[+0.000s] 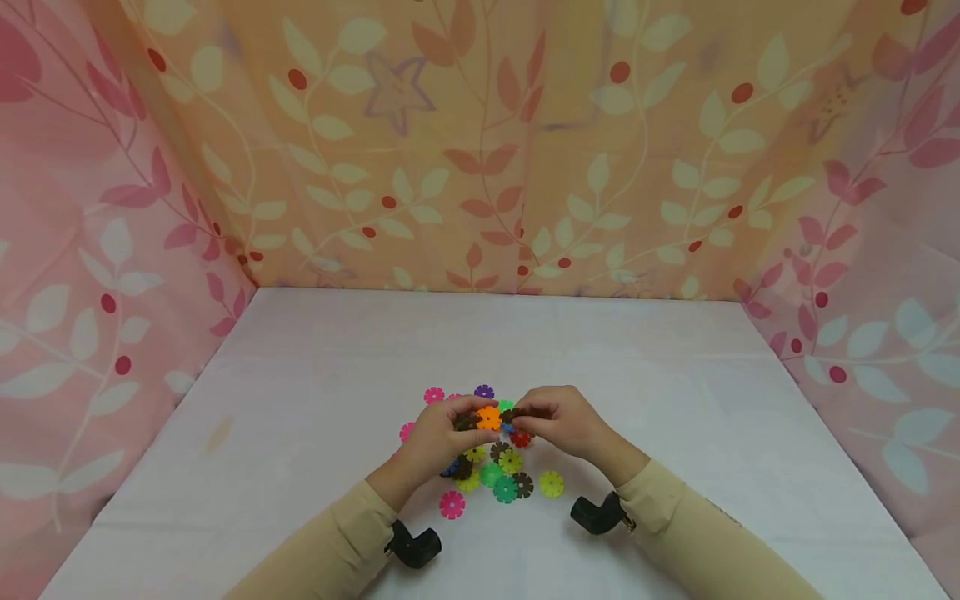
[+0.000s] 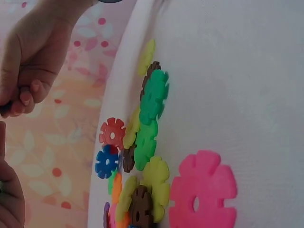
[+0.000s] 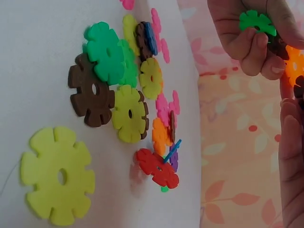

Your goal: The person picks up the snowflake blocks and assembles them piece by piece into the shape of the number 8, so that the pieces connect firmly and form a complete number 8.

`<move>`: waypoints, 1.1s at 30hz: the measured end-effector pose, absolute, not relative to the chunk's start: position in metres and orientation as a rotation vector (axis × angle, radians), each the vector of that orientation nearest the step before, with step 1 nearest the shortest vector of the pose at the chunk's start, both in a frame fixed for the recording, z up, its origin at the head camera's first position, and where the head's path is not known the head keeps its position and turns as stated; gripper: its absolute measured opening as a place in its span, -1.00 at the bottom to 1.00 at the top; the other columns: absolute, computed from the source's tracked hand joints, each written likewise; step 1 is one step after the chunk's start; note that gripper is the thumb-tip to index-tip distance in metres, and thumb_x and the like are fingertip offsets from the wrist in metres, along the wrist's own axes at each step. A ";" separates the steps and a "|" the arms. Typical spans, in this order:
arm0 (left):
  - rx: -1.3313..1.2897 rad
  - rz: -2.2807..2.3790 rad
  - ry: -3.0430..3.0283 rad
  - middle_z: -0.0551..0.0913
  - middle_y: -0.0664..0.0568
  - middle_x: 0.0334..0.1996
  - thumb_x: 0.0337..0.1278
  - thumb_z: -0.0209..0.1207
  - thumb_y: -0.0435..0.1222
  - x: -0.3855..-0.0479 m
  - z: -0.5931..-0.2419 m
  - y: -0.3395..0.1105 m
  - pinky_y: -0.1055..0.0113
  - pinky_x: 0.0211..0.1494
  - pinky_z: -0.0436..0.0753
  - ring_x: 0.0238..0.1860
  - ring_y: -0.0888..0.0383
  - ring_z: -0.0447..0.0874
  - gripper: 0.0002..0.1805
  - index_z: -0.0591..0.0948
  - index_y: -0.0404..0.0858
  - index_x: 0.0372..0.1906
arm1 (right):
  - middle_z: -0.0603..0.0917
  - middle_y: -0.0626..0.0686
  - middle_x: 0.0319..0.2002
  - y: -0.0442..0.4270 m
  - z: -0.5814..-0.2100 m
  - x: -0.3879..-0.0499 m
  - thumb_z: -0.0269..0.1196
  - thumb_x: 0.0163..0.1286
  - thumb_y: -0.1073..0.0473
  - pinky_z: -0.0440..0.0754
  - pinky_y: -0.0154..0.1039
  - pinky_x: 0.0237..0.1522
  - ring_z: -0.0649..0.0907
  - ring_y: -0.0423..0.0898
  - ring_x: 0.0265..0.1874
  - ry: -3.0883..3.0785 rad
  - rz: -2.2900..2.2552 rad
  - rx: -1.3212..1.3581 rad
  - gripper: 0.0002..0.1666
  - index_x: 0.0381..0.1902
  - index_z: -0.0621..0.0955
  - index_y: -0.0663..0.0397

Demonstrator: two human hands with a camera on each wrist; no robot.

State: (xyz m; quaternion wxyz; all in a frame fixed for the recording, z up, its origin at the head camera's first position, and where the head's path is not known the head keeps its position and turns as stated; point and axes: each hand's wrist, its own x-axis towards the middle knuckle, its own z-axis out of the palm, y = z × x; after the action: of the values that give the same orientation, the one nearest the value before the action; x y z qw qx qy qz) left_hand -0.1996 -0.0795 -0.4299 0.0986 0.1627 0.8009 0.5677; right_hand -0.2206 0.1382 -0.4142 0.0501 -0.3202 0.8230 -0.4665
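My left hand (image 1: 438,433) pinches an orange notched disc (image 1: 488,417) above the pile. In the right wrist view, that orange disc (image 3: 295,65) adjoins a dark brown disc and a green disc (image 3: 257,21) by the left hand's curled fingers. My right hand (image 1: 567,422) pinches a dark brown disc (image 1: 511,416) at the orange disc's right edge; whether the two are joined cannot be told. The left wrist view shows the right hand (image 2: 40,57) with curled fingers, and the left hand (image 2: 10,197) partly, at the frame's edge.
Below the hands lie loose notched discs, among them a pink one (image 1: 452,504), a yellow one (image 1: 551,483) and a teal one (image 1: 506,489). A red disc (image 3: 157,168) leans with a blue one. Black curved wrist pieces (image 1: 417,547) hang by both sleeves over the white table (image 1: 300,350).
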 end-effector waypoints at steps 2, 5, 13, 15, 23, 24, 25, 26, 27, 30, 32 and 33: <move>0.495 1.649 2.410 0.63 0.12 -0.16 -0.06 0.30 -0.07 -0.199 -0.428 -0.080 0.44 -0.12 0.57 -0.16 0.18 0.57 -0.53 0.58 -0.10 0.03 | 0.67 -0.06 -0.42 0.139 -0.415 -0.220 0.26 0.21 0.19 0.62 -0.31 -0.36 0.57 -0.21 -0.50 2.529 -1.434 -1.022 -0.93 -0.37 0.68 0.03; 0.507 1.626 2.436 0.63 0.13 -0.15 -0.07 0.29 -0.04 -0.198 -0.427 -0.080 0.45 -0.11 0.57 -0.15 0.18 0.58 -0.52 0.59 -0.05 0.04 | 0.68 -0.04 -0.42 0.139 -0.415 -0.220 0.27 0.20 0.21 0.61 -0.33 -0.37 0.57 -0.24 -0.51 2.571 -1.456 -1.067 -0.93 -0.38 0.69 0.04; 0.544 1.629 2.467 0.64 0.12 -0.15 0.00 0.27 -0.14 -0.197 -0.425 -0.078 0.48 -0.16 0.57 -0.17 0.18 0.58 -0.56 0.57 -0.08 0.07 | 0.69 0.03 -0.43 0.139 -0.414 -0.220 0.27 0.17 0.31 0.59 -0.33 -0.43 0.56 -0.19 -0.53 2.573 -1.490 -1.165 -0.91 -0.36 0.70 0.12; 0.549 1.640 2.460 0.64 0.11 -0.15 0.00 0.27 -0.14 -0.197 -0.425 -0.079 0.48 -0.16 0.57 -0.16 0.17 0.58 -0.55 0.57 -0.11 0.07 | 0.69 0.04 -0.43 0.139 -0.414 -0.220 0.26 0.18 0.30 0.59 -0.34 -0.43 0.56 -0.21 -0.53 2.568 -1.479 -1.172 -0.91 -0.35 0.70 0.11; 0.571 1.632 2.443 0.64 0.10 -0.16 -0.01 0.26 -0.08 -0.197 -0.426 -0.080 0.45 -0.16 0.58 -0.19 0.17 0.57 -0.57 0.58 0.00 0.05 | 0.65 0.01 -0.50 0.139 -0.413 -0.221 0.26 0.21 0.24 0.52 -0.37 -0.55 0.47 -0.27 -0.60 2.599 -1.464 -1.211 -0.93 -0.39 0.69 0.05; 0.572 1.622 2.454 0.63 0.11 -0.15 -0.02 0.26 -0.07 -0.197 -0.426 -0.080 0.45 -0.14 0.57 -0.17 0.18 0.57 -0.56 0.58 0.02 0.05 | 0.66 0.02 -0.50 0.139 -0.413 -0.221 0.26 0.21 0.24 0.53 -0.36 -0.54 0.48 -0.26 -0.60 2.589 -1.470 -1.213 -0.93 -0.39 0.69 0.05; 0.574 1.614 2.464 0.63 0.12 -0.13 -0.02 0.26 -0.06 -0.197 -0.426 -0.080 0.46 -0.12 0.57 -0.14 0.18 0.56 -0.56 0.57 0.03 0.06 | 0.66 0.04 -0.49 0.140 -0.413 -0.221 0.25 0.21 0.24 0.54 -0.36 -0.54 0.49 -0.25 -0.59 2.574 -1.478 -1.214 -0.93 -0.38 0.69 0.05; 0.581 1.609 2.470 0.62 0.13 -0.11 -0.02 0.26 -0.06 -0.197 -0.426 -0.079 0.46 -0.11 0.56 -0.13 0.19 0.56 -0.56 0.57 0.04 0.06 | 0.67 0.05 -0.47 0.140 -0.413 -0.221 0.25 0.21 0.25 0.55 -0.35 -0.52 0.51 -0.25 -0.58 2.563 -1.479 -1.223 -0.92 -0.38 0.69 0.07; 0.593 1.605 2.469 0.62 0.13 -0.10 -0.02 0.26 -0.08 -0.197 -0.426 -0.079 0.45 -0.09 0.56 -0.11 0.19 0.56 -0.55 0.57 0.03 0.07 | 0.68 0.06 -0.45 0.140 -0.413 -0.221 0.25 0.22 0.25 0.56 -0.34 -0.49 0.52 -0.25 -0.56 2.550 -1.479 -1.237 -0.91 -0.37 0.69 0.09; 0.643 1.592 2.469 0.62 0.13 -0.08 -0.02 0.26 -0.11 -0.196 -0.426 -0.079 0.45 -0.07 0.55 -0.09 0.19 0.56 -0.54 0.56 -0.02 0.08 | 0.69 0.07 -0.42 0.139 -0.412 -0.221 0.24 0.22 0.27 0.58 -0.34 -0.43 0.56 -0.25 -0.50 2.530 -1.472 -1.286 -0.89 -0.35 0.70 0.14; 0.686 1.595 2.453 0.62 0.11 -0.08 0.00 0.26 -0.16 -0.196 -0.426 -0.079 0.44 -0.07 0.55 -0.09 0.19 0.57 -0.53 0.55 -0.08 0.10 | 0.70 0.05 -0.41 0.139 -0.412 -0.220 0.24 0.22 0.28 0.59 -0.34 -0.40 0.58 -0.26 -0.48 2.533 -1.465 -1.324 -0.89 -0.36 0.70 0.15; 0.702 1.597 2.446 0.62 0.11 -0.08 0.01 0.26 -0.18 -0.196 -0.426 -0.079 0.44 -0.06 0.55 -0.09 0.19 0.57 -0.53 0.54 -0.11 0.11 | 0.70 0.05 -0.42 0.139 -0.412 -0.220 0.24 0.21 0.28 0.59 -0.34 -0.40 0.58 -0.26 -0.48 2.539 -1.462 -1.337 -0.90 -0.36 0.70 0.14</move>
State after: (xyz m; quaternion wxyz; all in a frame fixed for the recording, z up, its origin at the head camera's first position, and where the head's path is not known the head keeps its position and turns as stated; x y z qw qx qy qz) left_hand -0.1960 -0.0786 -0.4259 0.0688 0.2330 0.8122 0.5303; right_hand -0.2195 0.1385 -0.4122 -0.0395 -0.4148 0.7877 -0.4537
